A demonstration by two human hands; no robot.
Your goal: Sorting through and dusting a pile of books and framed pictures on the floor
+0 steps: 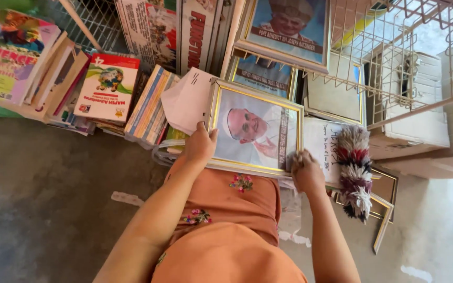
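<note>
Two hands' grip clamped on gold-framed portrait point(255, 131), left hand point(200, 144), right hand point(305, 170), grey concrete floor point(48, 194), stacked books point(106, 89)

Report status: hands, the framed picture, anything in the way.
Left hand grips the framed picture at its left edge. Right hand holds a cloth at its lower right corner. Feather duster lies just right.
</note>
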